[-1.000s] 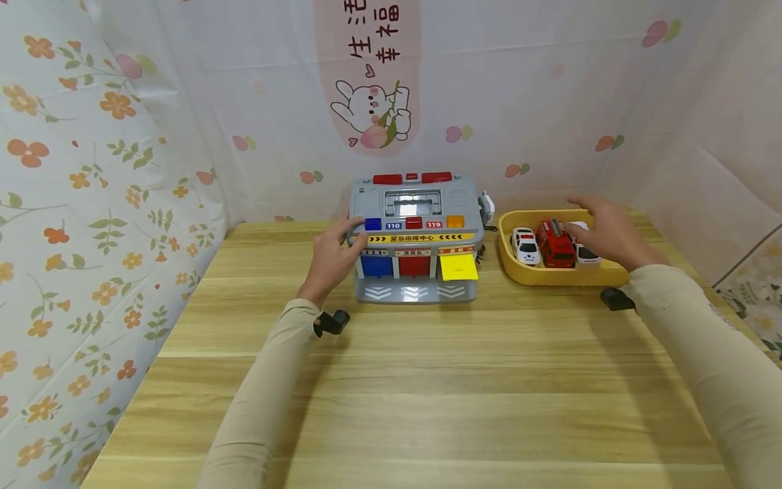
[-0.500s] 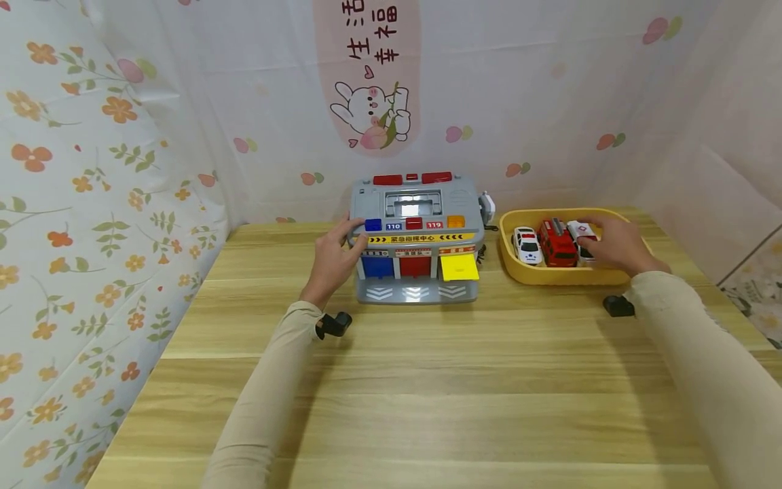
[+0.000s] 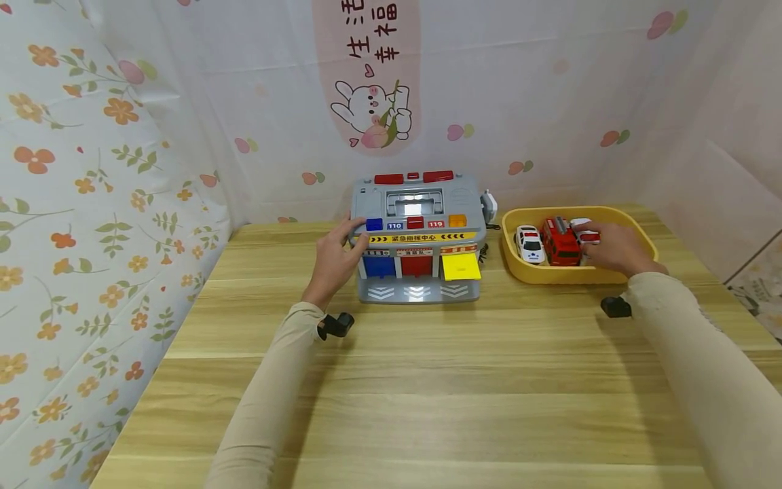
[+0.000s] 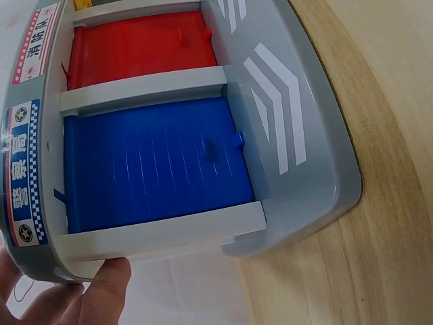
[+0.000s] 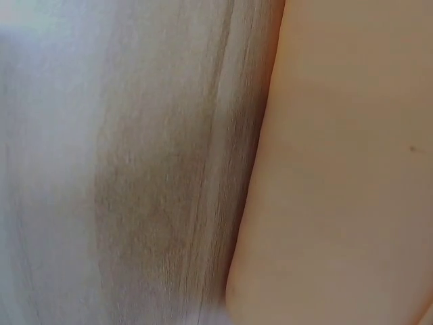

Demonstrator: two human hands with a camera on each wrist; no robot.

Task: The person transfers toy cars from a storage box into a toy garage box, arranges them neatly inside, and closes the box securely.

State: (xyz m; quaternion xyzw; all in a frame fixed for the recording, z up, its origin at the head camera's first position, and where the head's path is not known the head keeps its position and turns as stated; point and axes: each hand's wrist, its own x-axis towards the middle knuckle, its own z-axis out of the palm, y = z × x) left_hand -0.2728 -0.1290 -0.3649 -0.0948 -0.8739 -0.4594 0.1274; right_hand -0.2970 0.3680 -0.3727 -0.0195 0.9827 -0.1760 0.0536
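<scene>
A grey toy rescue station (image 3: 417,236) stands at the back of the table, with blue, red and yellow garage doors. The yellow door (image 3: 461,267) is raised outward; the blue door (image 4: 159,162) and red door (image 4: 142,47) are down. My left hand (image 3: 334,261) grips the station's left end, thumb in front. In the yellow tray (image 3: 537,275), my right hand (image 3: 620,248) pinches a white toy ambulance (image 3: 580,223), partly hidden by the fingers. Beside it lie a red toy fire truck (image 3: 561,243) and a white toy police car (image 3: 529,244). The right wrist view shows only skin and blurred wood.
A wooden table (image 3: 427,394) carries the station and tray. Behind them hangs a printed cloth (image 3: 519,88), and a floral cloth (image 3: 79,204) hangs at the left. A white piece (image 3: 489,206) sticks out from the station's right side, close to the tray.
My right hand has come down into the tray and closed on the toy ambulance, which has turned or tilted slightly. The left hand has stayed on the station.
</scene>
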